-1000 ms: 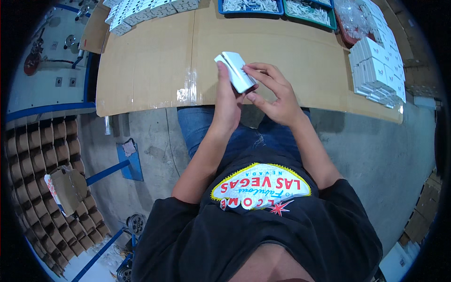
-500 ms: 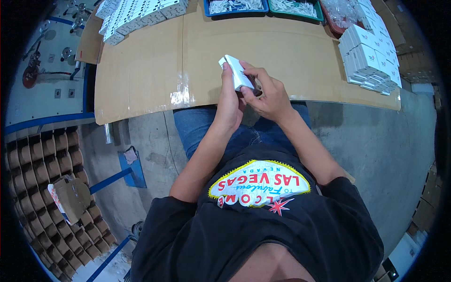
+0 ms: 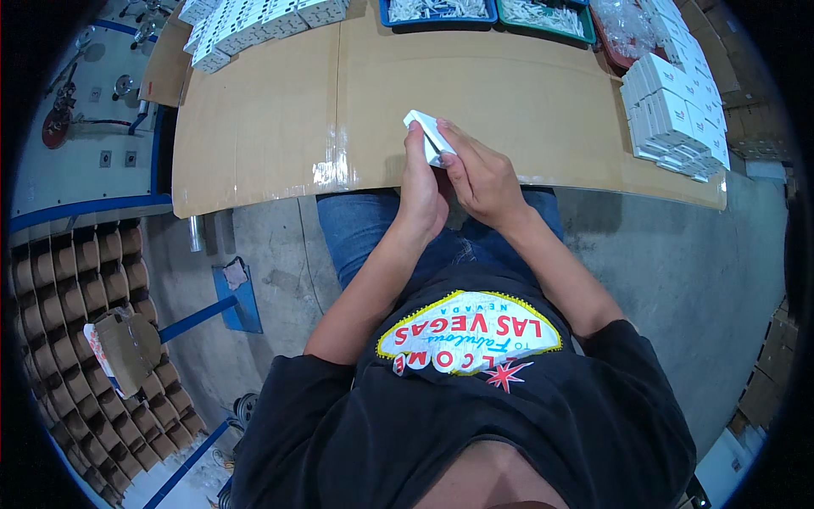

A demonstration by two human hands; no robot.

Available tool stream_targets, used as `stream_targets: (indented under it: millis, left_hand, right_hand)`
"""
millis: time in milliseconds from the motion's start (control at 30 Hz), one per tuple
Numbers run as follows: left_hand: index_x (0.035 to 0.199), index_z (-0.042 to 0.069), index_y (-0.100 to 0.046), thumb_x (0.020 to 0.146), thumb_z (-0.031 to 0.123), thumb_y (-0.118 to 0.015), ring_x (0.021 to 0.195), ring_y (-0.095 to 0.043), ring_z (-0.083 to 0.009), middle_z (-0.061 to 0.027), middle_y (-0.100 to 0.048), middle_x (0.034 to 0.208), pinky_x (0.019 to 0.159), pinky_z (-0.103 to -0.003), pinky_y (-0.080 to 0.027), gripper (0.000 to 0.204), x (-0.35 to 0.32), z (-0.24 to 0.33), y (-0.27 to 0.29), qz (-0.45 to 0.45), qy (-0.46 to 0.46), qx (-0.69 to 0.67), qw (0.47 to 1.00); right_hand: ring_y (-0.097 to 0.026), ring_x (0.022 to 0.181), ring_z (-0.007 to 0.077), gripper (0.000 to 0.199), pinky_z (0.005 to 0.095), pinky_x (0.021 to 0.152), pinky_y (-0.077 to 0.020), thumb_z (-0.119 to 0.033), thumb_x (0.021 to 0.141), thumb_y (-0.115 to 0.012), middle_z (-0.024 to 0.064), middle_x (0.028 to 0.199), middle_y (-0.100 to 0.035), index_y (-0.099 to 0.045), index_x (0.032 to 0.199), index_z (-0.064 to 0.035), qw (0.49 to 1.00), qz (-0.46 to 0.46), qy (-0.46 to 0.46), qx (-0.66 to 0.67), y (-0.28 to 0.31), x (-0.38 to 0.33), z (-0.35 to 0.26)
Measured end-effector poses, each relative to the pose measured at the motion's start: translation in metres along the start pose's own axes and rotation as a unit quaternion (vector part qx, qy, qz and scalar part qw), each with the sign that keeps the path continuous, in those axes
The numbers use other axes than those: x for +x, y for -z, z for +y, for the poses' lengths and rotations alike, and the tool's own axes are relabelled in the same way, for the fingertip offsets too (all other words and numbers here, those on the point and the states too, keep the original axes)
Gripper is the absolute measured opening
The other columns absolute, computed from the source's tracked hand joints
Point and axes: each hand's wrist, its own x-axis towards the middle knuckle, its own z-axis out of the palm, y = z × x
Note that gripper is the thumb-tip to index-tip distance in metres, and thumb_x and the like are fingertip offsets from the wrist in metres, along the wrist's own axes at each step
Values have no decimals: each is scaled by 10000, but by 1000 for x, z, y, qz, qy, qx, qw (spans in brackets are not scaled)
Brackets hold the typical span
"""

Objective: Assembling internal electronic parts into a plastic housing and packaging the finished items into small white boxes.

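Both hands work one small white carton [image 3: 430, 136] above the near edge of the cardboard-covered table [image 3: 271, 127]. Left hand [image 3: 421, 182] grips it from the side; right hand [image 3: 481, 174] fingers curl over its end flap. Step judged: closing the flap; pressing it home seems due. Finished white cartons [image 3: 674, 114] stacked far right; more white boxes [image 3: 254, 25] far left; blue tray [image 3: 437, 10] and green tray [image 3: 543, 13] at the back.

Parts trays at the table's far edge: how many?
2 for certain: a blue tray and a green tray to its right, both cut by the frame's top. A reddish edge under clear bags farther right may be a third.
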Motion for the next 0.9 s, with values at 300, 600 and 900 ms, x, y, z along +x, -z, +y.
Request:
stream_targets:
  millis: [300,600,900]
  left_hand:
    - [1305,113,-541,1053,573,-433,1182,-582,-191,-45,-601,1242,1033,-390,-462,535,5,5,2,-5,2,-21,1000]
    - [1440,46,-446,1048,467,-530,1134,-607,-202,-98,-597,1245,946,-377,-520,582,16,7,18,-16,-1,83,996]
    - [1521,6,-369,808,124,-834,1329,-528,-249,-150,-538,1405,1136,-396,-418,859,23,8,14,-102,-214,236,942]
  right_hand:
    - [-660,1202,390,377,407,976,-546,-216,1055,-560,263,1285,-667,-619,1354,6,996,-30,-39,80,2,4,6]
    - [-635,1041,124,361,298,904,-528,-216,1083,-530,100,1193,-705,-631,1362,-10,902,11,-302,308,6,10,26]
    - [-628,1120,145,443,291,913,-523,-265,1045,-619,109,1254,-681,-596,1392,10,881,-4,-300,366,27,33,4]
